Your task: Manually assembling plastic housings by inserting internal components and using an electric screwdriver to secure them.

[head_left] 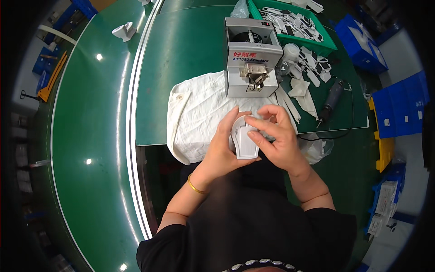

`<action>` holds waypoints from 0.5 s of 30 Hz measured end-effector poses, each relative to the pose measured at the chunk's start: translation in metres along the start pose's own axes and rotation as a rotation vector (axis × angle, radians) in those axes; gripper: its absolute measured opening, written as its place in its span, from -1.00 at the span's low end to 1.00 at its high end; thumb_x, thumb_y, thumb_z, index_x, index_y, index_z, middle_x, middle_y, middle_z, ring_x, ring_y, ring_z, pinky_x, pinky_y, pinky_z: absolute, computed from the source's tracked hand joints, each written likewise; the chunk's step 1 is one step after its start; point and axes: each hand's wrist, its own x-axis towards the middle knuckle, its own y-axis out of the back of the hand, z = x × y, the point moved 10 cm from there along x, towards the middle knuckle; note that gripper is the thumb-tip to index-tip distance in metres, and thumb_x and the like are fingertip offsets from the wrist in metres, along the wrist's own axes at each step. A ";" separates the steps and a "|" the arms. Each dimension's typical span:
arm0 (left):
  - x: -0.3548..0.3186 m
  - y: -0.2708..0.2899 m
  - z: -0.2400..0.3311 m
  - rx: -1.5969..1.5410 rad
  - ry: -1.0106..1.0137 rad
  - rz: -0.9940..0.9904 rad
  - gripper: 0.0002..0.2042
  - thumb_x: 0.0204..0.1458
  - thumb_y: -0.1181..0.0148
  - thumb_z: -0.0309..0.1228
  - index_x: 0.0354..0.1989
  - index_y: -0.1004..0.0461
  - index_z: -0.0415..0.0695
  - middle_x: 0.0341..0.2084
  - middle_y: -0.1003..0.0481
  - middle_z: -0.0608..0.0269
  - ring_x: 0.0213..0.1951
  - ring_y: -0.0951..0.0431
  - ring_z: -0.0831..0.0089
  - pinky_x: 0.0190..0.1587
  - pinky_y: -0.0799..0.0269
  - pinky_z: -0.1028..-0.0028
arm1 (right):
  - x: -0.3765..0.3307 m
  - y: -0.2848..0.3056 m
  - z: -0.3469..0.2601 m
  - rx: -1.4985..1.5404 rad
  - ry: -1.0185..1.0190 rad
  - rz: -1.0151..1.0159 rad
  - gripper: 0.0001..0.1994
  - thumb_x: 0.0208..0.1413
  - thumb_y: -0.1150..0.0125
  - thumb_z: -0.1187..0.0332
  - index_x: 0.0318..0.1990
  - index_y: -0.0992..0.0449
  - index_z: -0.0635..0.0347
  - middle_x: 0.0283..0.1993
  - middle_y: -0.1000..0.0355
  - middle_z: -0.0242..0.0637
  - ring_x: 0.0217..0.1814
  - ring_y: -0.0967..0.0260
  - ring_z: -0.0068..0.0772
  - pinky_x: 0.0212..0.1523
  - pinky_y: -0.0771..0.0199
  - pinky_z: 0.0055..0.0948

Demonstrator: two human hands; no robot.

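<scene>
A white plastic shell (247,146), wide and rounded at its far end and narrower toward me, is held above the near edge of the table. My left hand (222,149) is closed around its left side and underside, the thumb along the rim. The bent fingers of my right hand (282,140) grip its upper right part, with thumb and index finger on its recessed face. Whether a small part sits between those fingertips is hidden. Just beyond my hands stands a grey bench machine (252,84) with a metal feed head, and a white cloth (199,119) lies under and beside it.
A green bin (333,43) of white and black parts stands at the back right. Loose white pieces (310,63), a clear jar (291,51) and a corded electric screwdriver (333,98) lie nearby. To the left, a white part (123,31) rests on a green conveyor belt (97,122).
</scene>
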 end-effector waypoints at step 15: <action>0.008 -0.001 -0.009 -0.603 0.213 -0.005 -0.22 0.20 -0.10 -0.60 0.49 0.25 -0.09 0.36 -0.13 -0.12 0.32 -0.26 0.19 0.32 -0.20 0.24 | -0.024 -0.043 0.043 1.010 -0.508 0.081 -0.34 0.14 -0.25 0.48 0.36 -0.11 0.42 0.16 -0.36 -0.13 0.16 -0.36 -0.41 0.19 -0.34 -0.42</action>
